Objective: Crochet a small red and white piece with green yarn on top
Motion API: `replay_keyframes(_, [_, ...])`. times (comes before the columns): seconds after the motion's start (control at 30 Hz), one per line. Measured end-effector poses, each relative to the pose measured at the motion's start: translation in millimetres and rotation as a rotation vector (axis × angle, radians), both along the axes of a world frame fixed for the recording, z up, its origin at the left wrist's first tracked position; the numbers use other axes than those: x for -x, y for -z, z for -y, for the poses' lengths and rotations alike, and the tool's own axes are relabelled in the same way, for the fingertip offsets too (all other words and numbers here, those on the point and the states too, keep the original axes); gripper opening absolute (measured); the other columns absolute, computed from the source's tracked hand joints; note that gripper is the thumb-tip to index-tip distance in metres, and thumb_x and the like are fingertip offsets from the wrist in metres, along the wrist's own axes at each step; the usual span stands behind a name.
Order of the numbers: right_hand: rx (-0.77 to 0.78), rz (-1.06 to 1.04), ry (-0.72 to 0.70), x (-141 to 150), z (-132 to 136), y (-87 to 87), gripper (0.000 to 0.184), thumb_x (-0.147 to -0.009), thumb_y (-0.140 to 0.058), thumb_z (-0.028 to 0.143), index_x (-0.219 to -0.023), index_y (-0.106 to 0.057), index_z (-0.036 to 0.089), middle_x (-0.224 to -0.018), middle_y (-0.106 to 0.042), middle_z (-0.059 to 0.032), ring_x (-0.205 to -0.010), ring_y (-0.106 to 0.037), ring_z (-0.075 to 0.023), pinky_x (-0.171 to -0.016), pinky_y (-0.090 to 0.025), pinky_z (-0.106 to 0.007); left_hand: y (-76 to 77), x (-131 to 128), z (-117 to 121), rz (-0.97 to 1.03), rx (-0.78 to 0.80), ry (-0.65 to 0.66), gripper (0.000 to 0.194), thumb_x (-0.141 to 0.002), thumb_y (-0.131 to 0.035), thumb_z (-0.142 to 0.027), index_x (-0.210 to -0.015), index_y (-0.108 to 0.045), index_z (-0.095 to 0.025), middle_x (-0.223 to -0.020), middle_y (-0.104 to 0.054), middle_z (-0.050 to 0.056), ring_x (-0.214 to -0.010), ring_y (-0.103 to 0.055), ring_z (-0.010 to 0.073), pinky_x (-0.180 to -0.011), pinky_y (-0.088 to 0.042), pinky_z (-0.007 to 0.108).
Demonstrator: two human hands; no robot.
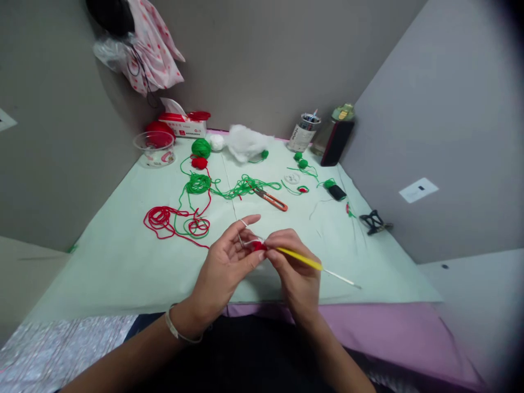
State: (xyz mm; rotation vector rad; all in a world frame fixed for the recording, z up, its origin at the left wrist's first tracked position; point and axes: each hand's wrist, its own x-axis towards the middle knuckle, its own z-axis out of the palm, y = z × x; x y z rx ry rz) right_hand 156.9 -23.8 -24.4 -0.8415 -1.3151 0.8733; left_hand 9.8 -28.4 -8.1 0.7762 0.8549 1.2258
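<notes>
Walled-in craft desk (123, 262), from where I stand | yellow hook (301, 258) in the grip | green yarn (198, 184), orange snips (274, 202) beyond it | grey wall (262, 65) farthest off

Our left forearm (141, 343) comes up from the lower left of the view and our right forearm (333, 349) from the lower right, converging so that our two hands meet ahead of us, thumb tips close together. Our left hand (221, 267) shows its palm side turned inward, the index finger (249, 220) raised and stretched toward the right, the thumb (249, 265) reaching across in a pinch, the other fingers (236, 252) curled. Our right hand (301, 278) leans inward, its thumb and fingers drawn together in a close grip.
</notes>
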Motion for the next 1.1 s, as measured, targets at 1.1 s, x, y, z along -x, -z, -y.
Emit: replay_keyframes(1.1, [0.164,-0.146,-0.233,-13,-9,2.0,0.016,-0.103,-0.067,0.037,-0.106,-0.082,0.031,-0.090,-0.071,-0.0006,-0.076,-0.065,-0.0136,-0.072,-0.054,-0.028,-5.2,10,-1,0.022,-0.005,0.134,0.041,-0.089,-0.085,-0.030,-0.129,-0.077,-0.029,-0.093,-0.067,-0.001,-0.085,-0.071,0.0115,-0.079,-0.052,0.023])
